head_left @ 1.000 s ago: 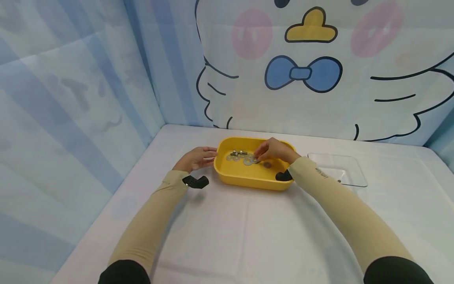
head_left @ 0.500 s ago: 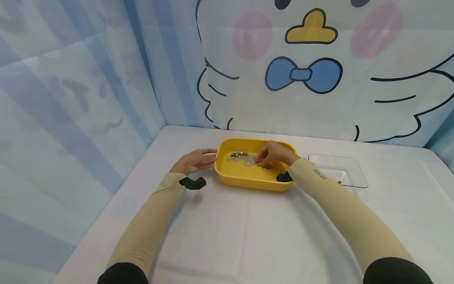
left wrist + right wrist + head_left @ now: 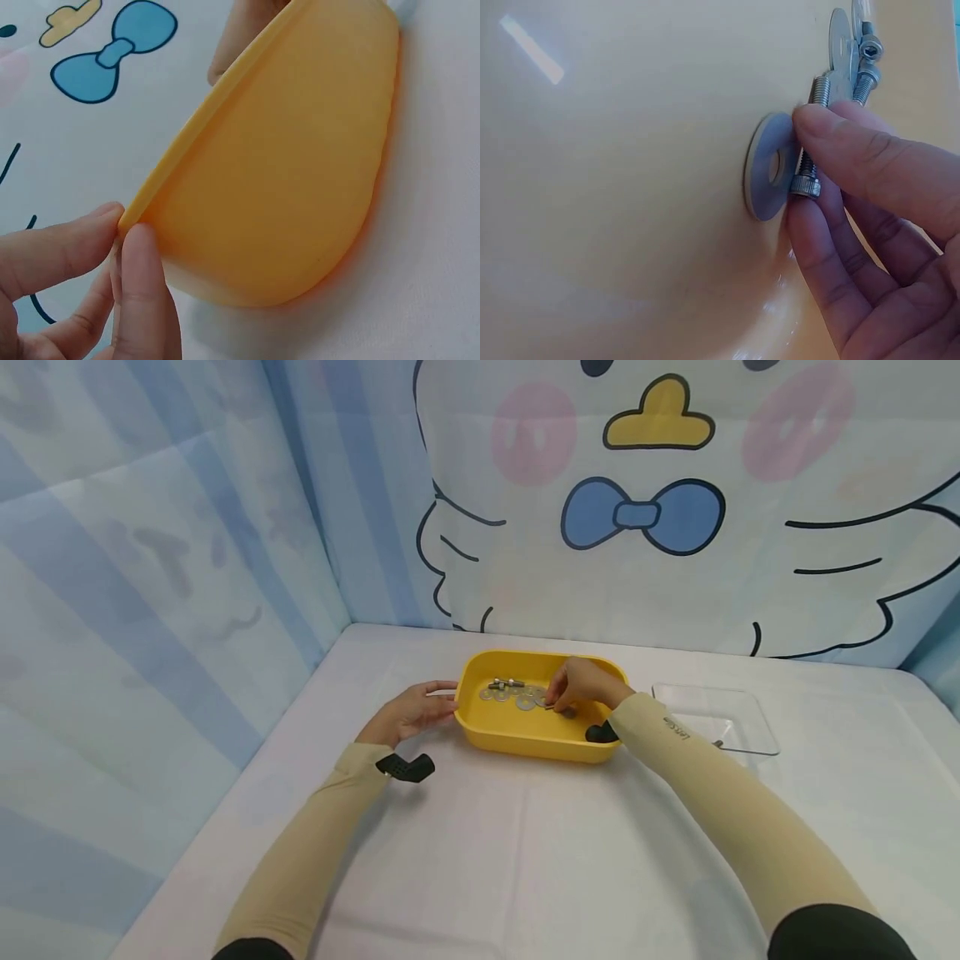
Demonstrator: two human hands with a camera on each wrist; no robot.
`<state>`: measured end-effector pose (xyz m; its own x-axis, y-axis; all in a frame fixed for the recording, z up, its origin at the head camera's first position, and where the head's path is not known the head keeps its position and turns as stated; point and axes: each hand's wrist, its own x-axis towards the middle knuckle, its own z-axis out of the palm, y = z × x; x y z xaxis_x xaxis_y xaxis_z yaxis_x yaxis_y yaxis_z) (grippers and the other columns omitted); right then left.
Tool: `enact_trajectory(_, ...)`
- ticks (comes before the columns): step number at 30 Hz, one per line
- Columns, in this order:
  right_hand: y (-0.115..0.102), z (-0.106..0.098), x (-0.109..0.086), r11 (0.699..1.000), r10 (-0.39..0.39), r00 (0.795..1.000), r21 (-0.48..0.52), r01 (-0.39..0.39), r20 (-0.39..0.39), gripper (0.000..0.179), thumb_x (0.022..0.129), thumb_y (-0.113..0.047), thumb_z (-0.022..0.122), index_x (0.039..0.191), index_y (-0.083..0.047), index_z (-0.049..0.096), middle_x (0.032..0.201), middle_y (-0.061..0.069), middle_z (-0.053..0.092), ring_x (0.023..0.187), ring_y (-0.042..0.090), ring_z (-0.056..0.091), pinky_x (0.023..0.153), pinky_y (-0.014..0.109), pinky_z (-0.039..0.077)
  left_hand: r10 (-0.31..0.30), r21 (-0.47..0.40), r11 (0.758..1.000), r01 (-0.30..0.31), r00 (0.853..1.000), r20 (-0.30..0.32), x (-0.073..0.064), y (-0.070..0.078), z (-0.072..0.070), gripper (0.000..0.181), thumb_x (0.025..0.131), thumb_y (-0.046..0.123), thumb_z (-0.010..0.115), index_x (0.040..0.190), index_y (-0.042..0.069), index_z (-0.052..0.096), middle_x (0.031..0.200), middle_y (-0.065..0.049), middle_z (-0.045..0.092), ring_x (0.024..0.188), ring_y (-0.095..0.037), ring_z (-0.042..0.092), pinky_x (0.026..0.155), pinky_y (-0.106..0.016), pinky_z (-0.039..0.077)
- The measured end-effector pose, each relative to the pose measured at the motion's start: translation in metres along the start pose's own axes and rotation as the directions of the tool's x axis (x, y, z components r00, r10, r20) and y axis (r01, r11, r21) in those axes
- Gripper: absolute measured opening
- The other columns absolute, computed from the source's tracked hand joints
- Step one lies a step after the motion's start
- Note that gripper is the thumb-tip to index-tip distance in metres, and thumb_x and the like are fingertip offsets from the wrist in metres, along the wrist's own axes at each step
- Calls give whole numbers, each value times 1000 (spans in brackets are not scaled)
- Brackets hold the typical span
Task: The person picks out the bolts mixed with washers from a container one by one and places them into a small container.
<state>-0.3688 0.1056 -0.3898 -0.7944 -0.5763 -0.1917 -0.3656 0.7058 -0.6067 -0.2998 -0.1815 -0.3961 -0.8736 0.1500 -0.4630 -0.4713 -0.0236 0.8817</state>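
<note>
The yellow tray (image 3: 525, 745) stands near the back of the table. At its left end my left hand (image 3: 412, 710) pinches the rim between thumb and finger, plainest in the left wrist view, where the tray's outer wall (image 3: 277, 172) fills the middle. My right hand (image 3: 588, 683) reaches inside the tray. In the right wrist view its thumb and fingers hold a socket-head bolt (image 3: 805, 186), head downward in that picture. Right beside the bolt is a large flat washer (image 3: 762, 169). More washers (image 3: 525, 702) and several bolts (image 3: 506, 683) lie on the tray floor.
A clear plastic tray (image 3: 759, 718) stands on the right, partly behind my right sleeve (image 3: 697, 760). A small dark piece (image 3: 717, 743) shows in it. White cloth (image 3: 465, 843) covers the table, and printed curtains (image 3: 637, 593) hang behind and at the left.
My right hand has shifted slightly right inside the yellow tray, off the pile of washers. The left hand and forearm have dropped a little, still at the rim. The tray has hardly moved.
</note>
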Motion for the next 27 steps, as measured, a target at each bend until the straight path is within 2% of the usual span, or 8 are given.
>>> enact_trajectory(4, 0, 0, -1, 1000, 1, 1000, 2, -1, 3, 10, 75, 2, 74, 84, 4, 73, 80, 10, 73, 65, 7, 54, 61, 17, 46, -10, -21, 1000, 10, 1000, -27, -2, 0, 3, 53, 91, -2, 56, 140, 9, 41, 105, -5, 58, 73, -7, 63, 95, -28, 50)
enact_trajectory(12, 3, -1, 1, 1000, 4, 1000, -14, -4, 1, 7, 77, -1, 72, 83, 1, 74, 76, 6, 72, 62, 7, 52, 60, 16, 45, -16, -48, 999, 14, 1000, -22, -3, -2, 2, 52, 92, -1, 55, 141, 10, 41, 108, -7, 57, 76, -9, 63, 99, -29, 47)
enact_trajectory(19, 2, -1, 3, 999, 25, 1000, -26, -25, -6, 7, 79, -3, 72, 85, 0, 74, 80, 7, 72, 65, 9, 52, 61, 16, 47, -28, -62, 998, 26, 999, -33, -3, -1, 2, 52, 92, 0, 56, 140, 10, 41, 116, -9, 55, 81, -11, 63, 101, -31, 45)
enact_trajectory(27, -1, -2, -1, 997, 32, 999, -71, -35, -34, 9, 76, -4, 75, 85, 0, 74, 85, 11, 73, 69, 11, 57, 65, 19, 50, -35, -65, 997, 33, 999, -29, -1, -1, 2, 52, 92, -1, 55, 140, 10, 42, 104, -6, 58, 75, -8, 63, 97, -28, 47)
